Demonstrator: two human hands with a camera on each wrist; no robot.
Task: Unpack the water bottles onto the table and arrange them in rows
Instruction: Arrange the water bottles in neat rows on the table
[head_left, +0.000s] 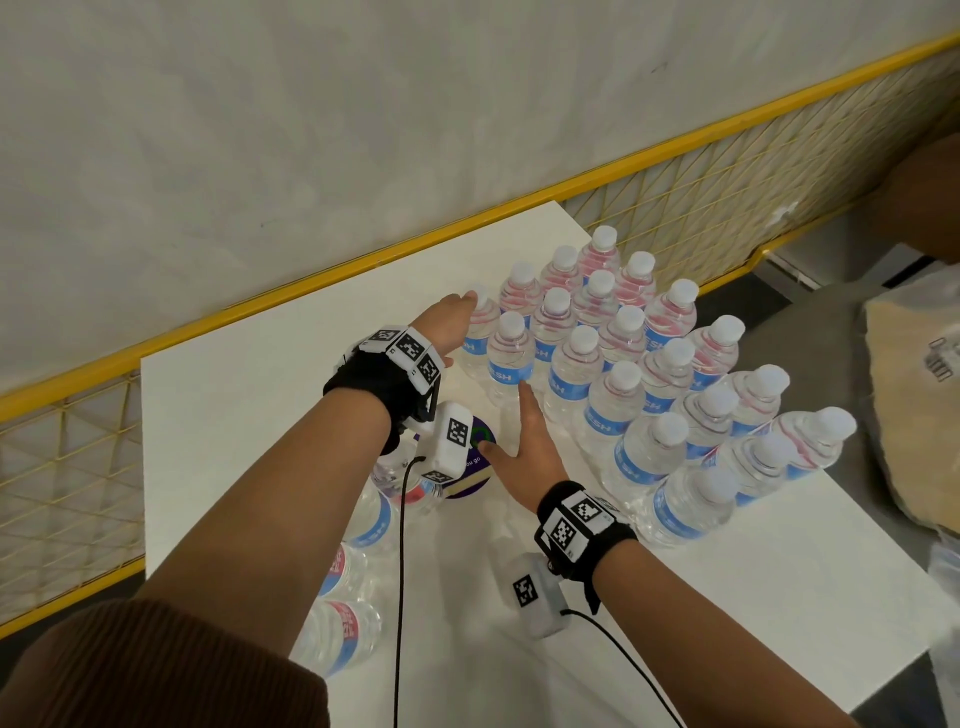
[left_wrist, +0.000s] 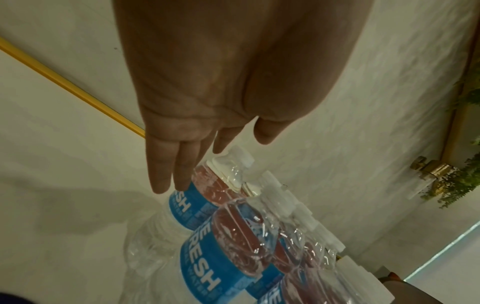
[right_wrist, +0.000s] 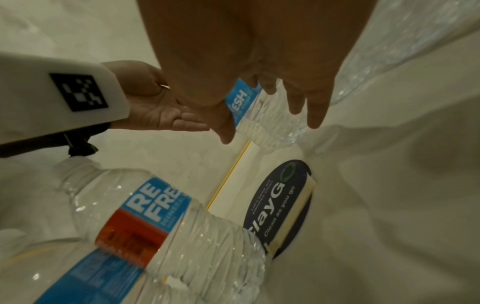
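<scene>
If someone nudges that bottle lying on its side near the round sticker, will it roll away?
Probably: the lying bottle is round and rests sideways on the smooth white table. It looks full, so likely heavy-ish. Its thin ribbed plastic may dent under a squeeze.

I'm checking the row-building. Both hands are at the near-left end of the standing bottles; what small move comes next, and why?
Probably reach back for a lying bottle: several lie near the table's left edge, while the left hand and right hand, fingers straight, hold nothing beside the standing block.
</scene>
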